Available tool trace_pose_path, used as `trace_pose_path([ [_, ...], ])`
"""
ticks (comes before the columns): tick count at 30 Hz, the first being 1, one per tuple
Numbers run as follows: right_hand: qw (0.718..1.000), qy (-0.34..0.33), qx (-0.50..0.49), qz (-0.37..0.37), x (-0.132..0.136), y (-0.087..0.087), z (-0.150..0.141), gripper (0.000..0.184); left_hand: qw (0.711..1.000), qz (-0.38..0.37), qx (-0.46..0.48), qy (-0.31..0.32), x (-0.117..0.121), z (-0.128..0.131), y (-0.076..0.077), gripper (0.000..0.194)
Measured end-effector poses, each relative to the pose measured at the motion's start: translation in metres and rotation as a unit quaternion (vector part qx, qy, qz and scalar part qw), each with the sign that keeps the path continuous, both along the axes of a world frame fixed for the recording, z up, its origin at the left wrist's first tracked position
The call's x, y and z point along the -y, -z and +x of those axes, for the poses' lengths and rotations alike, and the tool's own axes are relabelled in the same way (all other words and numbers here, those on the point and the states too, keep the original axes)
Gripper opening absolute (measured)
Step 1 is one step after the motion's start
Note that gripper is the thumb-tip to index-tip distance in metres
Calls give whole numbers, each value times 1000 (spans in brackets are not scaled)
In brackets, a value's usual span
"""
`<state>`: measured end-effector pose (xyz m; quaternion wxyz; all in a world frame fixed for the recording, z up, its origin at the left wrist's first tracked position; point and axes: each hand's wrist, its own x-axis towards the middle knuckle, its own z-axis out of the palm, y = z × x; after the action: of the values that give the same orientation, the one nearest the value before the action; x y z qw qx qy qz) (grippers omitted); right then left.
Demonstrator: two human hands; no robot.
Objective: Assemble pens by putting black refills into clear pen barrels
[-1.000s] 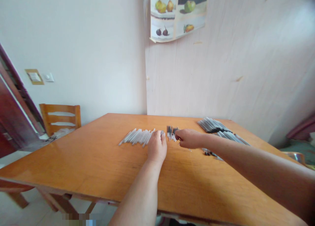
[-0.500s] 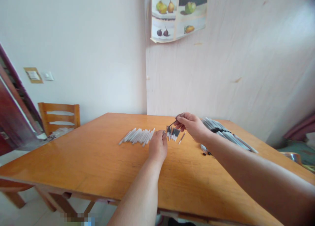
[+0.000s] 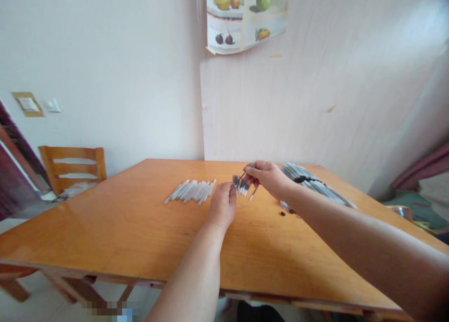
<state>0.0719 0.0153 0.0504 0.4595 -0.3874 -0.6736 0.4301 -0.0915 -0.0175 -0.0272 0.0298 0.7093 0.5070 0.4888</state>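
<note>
My right hand (image 3: 264, 174) pinches a thin dark stick (image 3: 240, 177) that looks like a pen refill, tilted down to the left. Its lower end reaches the fingertips of my left hand (image 3: 223, 201), which is closed; what those fingers grip is too small to make out. Just behind the fingers lies a group of short dark-and-white refills (image 3: 244, 189), with a single one (image 3: 253, 193) apart to their right. Left of my left hand, several white pen barrels (image 3: 191, 191) lie side by side in a slanted row.
On the right of the wooden table (image 3: 140, 237), a big pile of grey-white tubes (image 3: 308, 181) lies partly behind my right forearm. Small black pieces (image 3: 282, 213) sit near that forearm. A wooden chair (image 3: 73, 167) stands beyond the left edge. Fruit pictures (image 3: 245, 20) hang on the wall.
My right hand has come closer to my left, and the stick's lower end now meets the left fingertips. The whole view has shifted slightly.
</note>
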Motion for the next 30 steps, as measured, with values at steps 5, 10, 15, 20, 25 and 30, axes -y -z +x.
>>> trace_pose_path([
  [5, 1000, 9, -16, -6, 1, 0, 8, 19, 1000, -6, -3, 26, 1, 2, 0, 18],
  [10, 1000, -6, -19, -10, 11, 0, 7, 22, 999, -4, -11, 34, 1, 2, 1, 21],
  [15, 995, -59, 82, -27, 19, 1, 10, 23, 999, -4, -14, 43, 1, 2, -1, 23],
  [20, 943, 75, 322, 32, 19, -5, 38, 21, 999, 6, -15, 40, 1, 1, -1, 22],
  [25, 813, 66, 570, 100, 33, 0, 73, 9, 999, 13, -29, 30, -1, 2, 1, 23],
  [30, 762, 72, 634, 108, 50, 31, 85, 15, 998, 13, -42, 37, -1, 2, 2, 22],
])
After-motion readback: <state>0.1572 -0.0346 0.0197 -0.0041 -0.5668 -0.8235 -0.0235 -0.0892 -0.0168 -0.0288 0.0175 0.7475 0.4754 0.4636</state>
